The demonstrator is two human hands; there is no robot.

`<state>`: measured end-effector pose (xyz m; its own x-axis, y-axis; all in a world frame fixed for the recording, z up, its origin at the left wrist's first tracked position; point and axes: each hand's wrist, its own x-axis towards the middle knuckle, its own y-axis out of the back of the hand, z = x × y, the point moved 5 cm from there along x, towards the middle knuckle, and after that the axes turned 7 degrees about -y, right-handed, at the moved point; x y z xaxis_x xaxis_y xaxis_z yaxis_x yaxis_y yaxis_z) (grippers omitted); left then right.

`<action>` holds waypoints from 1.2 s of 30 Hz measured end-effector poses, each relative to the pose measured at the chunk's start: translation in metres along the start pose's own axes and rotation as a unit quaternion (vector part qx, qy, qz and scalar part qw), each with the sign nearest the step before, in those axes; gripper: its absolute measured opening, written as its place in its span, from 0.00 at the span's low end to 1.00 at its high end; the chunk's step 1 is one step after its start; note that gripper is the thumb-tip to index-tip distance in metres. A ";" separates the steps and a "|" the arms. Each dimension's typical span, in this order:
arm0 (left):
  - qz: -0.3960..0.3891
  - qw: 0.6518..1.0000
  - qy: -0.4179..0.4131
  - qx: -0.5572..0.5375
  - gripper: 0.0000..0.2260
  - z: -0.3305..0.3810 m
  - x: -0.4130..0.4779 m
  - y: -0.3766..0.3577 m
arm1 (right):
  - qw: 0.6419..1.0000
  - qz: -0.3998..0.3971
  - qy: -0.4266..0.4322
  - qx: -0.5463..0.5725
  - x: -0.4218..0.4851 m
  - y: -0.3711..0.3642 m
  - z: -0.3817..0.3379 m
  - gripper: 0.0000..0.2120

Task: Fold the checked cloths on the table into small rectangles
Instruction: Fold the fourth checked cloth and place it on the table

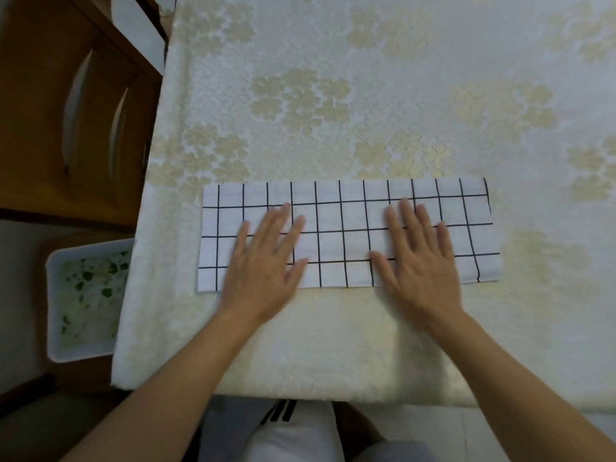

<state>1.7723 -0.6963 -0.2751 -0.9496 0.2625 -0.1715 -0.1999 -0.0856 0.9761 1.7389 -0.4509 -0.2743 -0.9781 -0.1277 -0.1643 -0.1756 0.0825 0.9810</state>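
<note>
The left hand lies flat, fingers spread, on the left half of the cloth, a long strip near the table's front edge, the right hand likewise open on its right half, both blurred.

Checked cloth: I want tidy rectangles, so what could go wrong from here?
1. The left hand and right hand press flat on the checked cloth; pushing sideways could bunch it or drag it askew on the floral tablecloth.
2. It lies as a long strip, so the next fold may land with ends and grid lines misaligned.
</note>
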 end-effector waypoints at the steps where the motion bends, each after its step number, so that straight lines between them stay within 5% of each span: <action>1: 0.000 1.000 0.016 0.002 0.29 -0.017 -0.009 0.001 | 1.000 0.000 -0.022 0.004 -0.004 0.003 0.015 0.34; 7: 0.003 0.997 0.077 0.010 0.30 -0.057 -0.025 0.013 | 0.996 -0.018 -0.083 0.010 -0.013 0.009 0.064 0.35; 15: 0.004 0.999 -0.022 -0.029 0.30 0.015 0.033 0.010 | 1.000 -0.004 0.012 0.025 0.029 0.006 0.005 0.37; 30: 0.007 0.998 -0.058 -0.024 0.31 -0.015 0.043 0.028 | 0.998 -0.004 -0.065 -0.003 0.033 0.018 0.064 0.35; 36: 0.031 0.940 -0.336 -0.046 0.27 0.074 0.087 0.062 | 0.994 0.069 -0.076 0.041 0.011 0.041 0.053 0.28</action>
<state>1.6952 -0.6077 -0.2192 -0.5998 0.7992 0.0389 -0.1978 -0.1952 0.9606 1.7146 -0.3965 -0.2411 -0.9979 0.0415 -0.0495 -0.0418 0.1705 0.9845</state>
